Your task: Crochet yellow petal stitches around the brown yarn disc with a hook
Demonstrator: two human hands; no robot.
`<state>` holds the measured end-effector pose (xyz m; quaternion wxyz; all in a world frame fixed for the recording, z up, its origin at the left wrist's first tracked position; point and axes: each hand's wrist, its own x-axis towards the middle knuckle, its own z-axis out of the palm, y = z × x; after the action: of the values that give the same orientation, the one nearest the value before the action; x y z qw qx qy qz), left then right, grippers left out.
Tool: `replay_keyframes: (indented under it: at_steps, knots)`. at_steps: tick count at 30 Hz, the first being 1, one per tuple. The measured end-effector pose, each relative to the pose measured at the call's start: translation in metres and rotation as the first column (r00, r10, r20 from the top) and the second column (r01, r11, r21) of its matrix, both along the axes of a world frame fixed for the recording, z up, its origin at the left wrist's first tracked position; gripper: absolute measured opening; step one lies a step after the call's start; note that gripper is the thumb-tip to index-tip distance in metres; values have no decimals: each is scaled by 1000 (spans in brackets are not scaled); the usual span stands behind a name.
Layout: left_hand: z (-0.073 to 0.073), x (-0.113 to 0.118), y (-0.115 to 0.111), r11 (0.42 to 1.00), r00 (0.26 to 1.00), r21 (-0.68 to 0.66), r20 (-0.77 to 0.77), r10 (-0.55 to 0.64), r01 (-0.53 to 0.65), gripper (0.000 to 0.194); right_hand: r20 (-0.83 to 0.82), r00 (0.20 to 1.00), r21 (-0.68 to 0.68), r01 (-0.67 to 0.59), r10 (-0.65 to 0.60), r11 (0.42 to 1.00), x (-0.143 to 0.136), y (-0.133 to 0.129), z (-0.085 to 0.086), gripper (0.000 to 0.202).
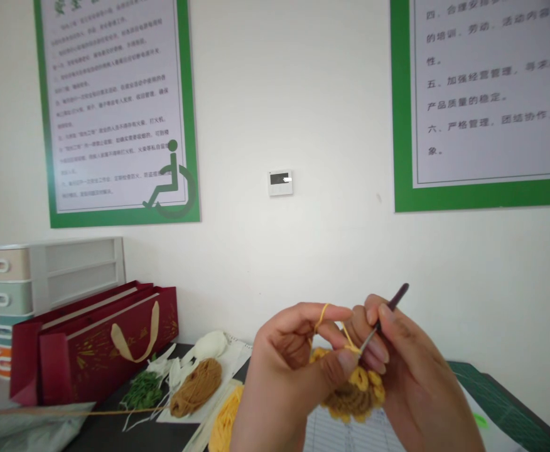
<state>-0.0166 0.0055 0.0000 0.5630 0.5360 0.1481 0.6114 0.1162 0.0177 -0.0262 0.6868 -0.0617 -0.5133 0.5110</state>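
My left hand [298, 364] pinches a small round crochet piece [350, 402], brown in the middle with a yellow scalloped edge. Yellow yarn [322, 317] loops over its raised index finger and runs down to the piece. Between the thumb and fingers of my right hand [397, 339] is a crochet hook [392, 304] with a dark handle, held at a slant. Its metal tip meets the yellow edge beside my left thumb. The lower part of the piece hangs below my fingers, and my hands partly hide it.
Left of my hands lie a yellow yarn skein [228, 420], a brown yarn ball [197, 386], white yarn [209, 345] and green yarn [143, 389]. Dark red gift bags [110, 345] stand beside a drawer unit [9, 301]. A green cutting mat [505, 402] lies at right, printed paper [336, 433] below.
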Motion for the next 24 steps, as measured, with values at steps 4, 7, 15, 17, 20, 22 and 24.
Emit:
replay_keyframes:
  at_steps: [4,7,15,17,20,22,24]
  knots:
    - [0,6,-1,981,982,43,-22,188,-187,27,27,989,43,142,-143,989,-4,5,-1,20]
    - [-1,8,-1,977,977,27,-23,213,-213,30,19,934,221,343,-356,913,-4,9,-6,8]
    - [-1,7,0,992,994,-65,21,111,-109,32,-23,872,225,481,-489,847,6,13,-11,12]
    - [0,7,0,989,990,-71,45,135,-131,30,-3,876,235,469,-482,852,9,14,-10,13]
    - [0,6,0,989,990,-76,55,133,-128,30,23,867,281,473,-498,835,13,15,-9,13]
    - [0,5,0,990,992,-81,53,119,-114,30,33,855,331,479,-517,813,16,15,-9,12]
    - [0,4,0,989,992,-86,39,124,-120,30,35,842,373,488,-538,789,18,15,-9,11]
